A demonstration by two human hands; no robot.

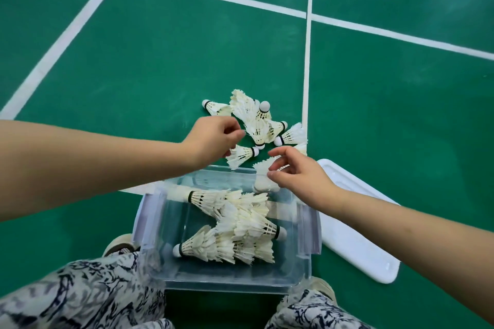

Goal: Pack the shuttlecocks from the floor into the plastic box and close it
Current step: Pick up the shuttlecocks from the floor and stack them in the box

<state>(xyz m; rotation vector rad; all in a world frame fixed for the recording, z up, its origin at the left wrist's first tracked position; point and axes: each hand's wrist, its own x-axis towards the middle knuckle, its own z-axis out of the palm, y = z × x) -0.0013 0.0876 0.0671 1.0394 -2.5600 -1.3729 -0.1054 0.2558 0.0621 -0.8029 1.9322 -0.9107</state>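
A clear plastic box [235,282] stands open on the green floor between my feet, with several white feather shuttlecocks [240,232] lying inside. Beyond its far edge, a pile of several shuttlecocks [258,120] lies on the floor. My right hand [302,177] pinches a blurred shuttlecock [263,168] by its feathers, over the box's far right corner. My left hand [211,139] hovers with loosely curled fingers over the pile's near left edge, just above a shuttlecock [243,155]; I see no grip on it.
The box's white lid [355,243] lies flat on the floor to the right of the box. White court lines [307,61] cross the green floor. My patterned trouser legs [88,294] and shoes flank the box's near side.
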